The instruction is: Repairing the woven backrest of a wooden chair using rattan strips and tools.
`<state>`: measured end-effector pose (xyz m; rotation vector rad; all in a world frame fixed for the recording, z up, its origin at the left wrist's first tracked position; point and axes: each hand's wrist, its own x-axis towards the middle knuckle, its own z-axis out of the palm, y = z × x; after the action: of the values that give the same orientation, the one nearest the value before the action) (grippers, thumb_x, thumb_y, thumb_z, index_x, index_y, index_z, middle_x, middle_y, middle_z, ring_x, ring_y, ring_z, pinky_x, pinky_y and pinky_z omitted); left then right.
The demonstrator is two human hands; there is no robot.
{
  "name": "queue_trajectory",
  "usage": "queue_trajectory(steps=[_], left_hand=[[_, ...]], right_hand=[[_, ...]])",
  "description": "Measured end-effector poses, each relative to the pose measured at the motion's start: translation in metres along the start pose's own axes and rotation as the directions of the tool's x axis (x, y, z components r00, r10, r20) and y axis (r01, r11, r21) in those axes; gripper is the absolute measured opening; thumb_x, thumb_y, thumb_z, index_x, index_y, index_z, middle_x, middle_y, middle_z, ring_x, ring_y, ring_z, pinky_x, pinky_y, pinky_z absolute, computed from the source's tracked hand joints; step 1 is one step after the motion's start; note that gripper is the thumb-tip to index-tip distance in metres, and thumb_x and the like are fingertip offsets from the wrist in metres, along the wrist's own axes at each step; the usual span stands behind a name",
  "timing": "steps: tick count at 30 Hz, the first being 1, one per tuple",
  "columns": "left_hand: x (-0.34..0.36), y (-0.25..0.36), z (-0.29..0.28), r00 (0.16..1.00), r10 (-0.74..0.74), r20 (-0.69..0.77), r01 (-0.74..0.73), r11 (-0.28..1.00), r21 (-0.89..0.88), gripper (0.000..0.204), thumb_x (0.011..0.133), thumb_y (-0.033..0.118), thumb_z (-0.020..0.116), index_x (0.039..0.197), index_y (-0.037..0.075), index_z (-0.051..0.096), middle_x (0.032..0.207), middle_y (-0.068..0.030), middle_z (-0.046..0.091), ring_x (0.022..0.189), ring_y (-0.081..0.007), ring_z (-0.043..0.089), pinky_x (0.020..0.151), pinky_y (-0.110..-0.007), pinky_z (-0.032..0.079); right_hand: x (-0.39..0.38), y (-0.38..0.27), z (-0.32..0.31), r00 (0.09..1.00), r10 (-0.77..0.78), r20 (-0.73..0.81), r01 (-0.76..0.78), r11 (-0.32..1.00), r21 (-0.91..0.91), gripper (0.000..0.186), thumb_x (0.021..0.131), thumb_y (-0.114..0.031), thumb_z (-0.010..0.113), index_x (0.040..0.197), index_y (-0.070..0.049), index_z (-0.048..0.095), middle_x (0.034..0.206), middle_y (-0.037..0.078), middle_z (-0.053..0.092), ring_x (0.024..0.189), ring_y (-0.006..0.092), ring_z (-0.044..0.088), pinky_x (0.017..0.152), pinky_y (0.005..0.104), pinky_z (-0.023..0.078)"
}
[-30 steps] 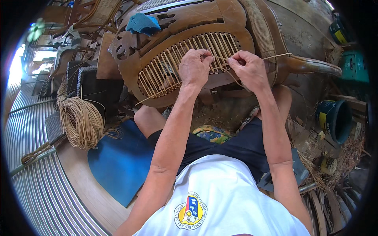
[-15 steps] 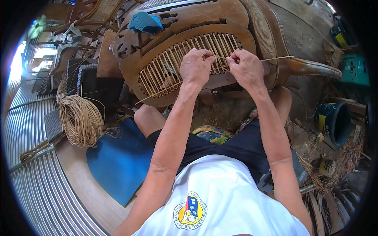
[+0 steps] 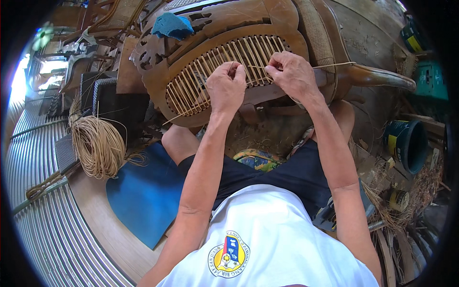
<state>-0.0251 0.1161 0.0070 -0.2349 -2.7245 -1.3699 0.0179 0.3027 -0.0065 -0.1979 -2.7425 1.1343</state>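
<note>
A brown carved wooden chair frame (image 3: 229, 29) lies before me, its oval opening strung with parallel rattan cane strands (image 3: 197, 82). Above the strung part, my right hand (image 3: 292, 74) is closed in a pinch on a thin cane strand (image 3: 333, 65), which trails off to the right over the chair. A short length of cane also shows left of its fingertips. My left hand (image 3: 226, 88) is closed too, thumb against curled fingers, just left of that length. What it pinches is hidden. One loose cane end sticks out at the opening's lower left.
A blue sponge (image 3: 172, 26) rests on the frame's upper part. At left hangs a coil of cane (image 3: 98, 146), near a blue sheet (image 3: 143, 196) and corrugated metal (image 3: 52, 229). To the right are a dark bucket (image 3: 406, 146), a green crate (image 3: 430, 81) and cane scraps.
My left hand has moved left and slightly down. My right hand has shifted a little up and left. The chair frame sits slightly further left in view.
</note>
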Motion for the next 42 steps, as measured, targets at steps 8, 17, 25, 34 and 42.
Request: queue_trajectory(steps=[8,17,25,34,42], left_hand=[[0.006,0.01,0.01,0.99,-0.023,0.139,-0.024,0.945,0.325,0.024,0.086,0.025,0.073,0.091,0.002,0.079,0.078,-0.0165,0.075,0.073,-0.0268,0.075,0.072,-0.037,0.058],[0.006,0.014,0.015,0.97,-0.194,0.145,0.16,0.962,0.222,0.016,0.08,0.017,0.074,0.084,0.002,0.075,0.075,-0.0145,0.074,0.072,-0.0253,0.073,0.073,-0.038,0.057],[0.011,0.013,0.006,0.963,-0.176,0.203,0.144,0.976,0.163,0.016,0.083,0.016,0.079,0.092,0.004,0.074,0.071,-0.0081,0.068,0.066,-0.0211,0.067,0.069,-0.036,0.055],[0.015,0.002,0.014,0.953,-0.204,0.222,0.196,0.979,0.056,0.024,0.08,0.009,0.076,0.103,0.004,0.075,0.072,-0.0036,0.069,0.065,-0.0128,0.064,0.065,-0.031,0.053],[0.018,0.005,0.016,0.938,-0.267,0.22,0.285,0.957,-0.054,0.024,0.076,0.001,0.077,0.1,0.001,0.072,0.069,0.0054,0.06,0.063,-0.0041,0.053,0.057,-0.023,0.042]], right_hand=[[-0.004,0.003,0.003,0.999,-0.029,-0.032,0.031,0.997,0.065,0.017,0.091,-0.024,0.07,0.095,-0.007,0.07,0.097,0.013,0.072,0.093,0.0339,0.069,0.083,0.0459,0.055],[-0.004,0.005,0.008,0.998,-0.025,-0.055,0.027,0.999,0.042,0.014,0.089,-0.02,0.071,0.094,-0.008,0.068,0.095,0.012,0.07,0.091,0.0331,0.069,0.081,0.0454,0.054],[-0.001,0.006,0.002,0.999,-0.033,-0.026,0.033,0.999,0.027,0.013,0.088,-0.019,0.068,0.093,-0.008,0.067,0.095,0.014,0.07,0.092,0.0348,0.069,0.081,0.0465,0.054],[0.0,-0.002,-0.006,0.998,0.001,0.057,-0.001,1.0,-0.009,0.014,0.084,-0.019,0.063,0.091,-0.008,0.068,0.099,0.015,0.072,0.098,0.037,0.069,0.086,0.048,0.054],[-0.001,0.0,0.001,0.999,0.012,0.039,-0.012,1.0,-0.005,0.014,0.088,-0.019,0.063,0.093,-0.008,0.068,0.1,0.015,0.072,0.098,0.0363,0.069,0.086,0.0477,0.054]])
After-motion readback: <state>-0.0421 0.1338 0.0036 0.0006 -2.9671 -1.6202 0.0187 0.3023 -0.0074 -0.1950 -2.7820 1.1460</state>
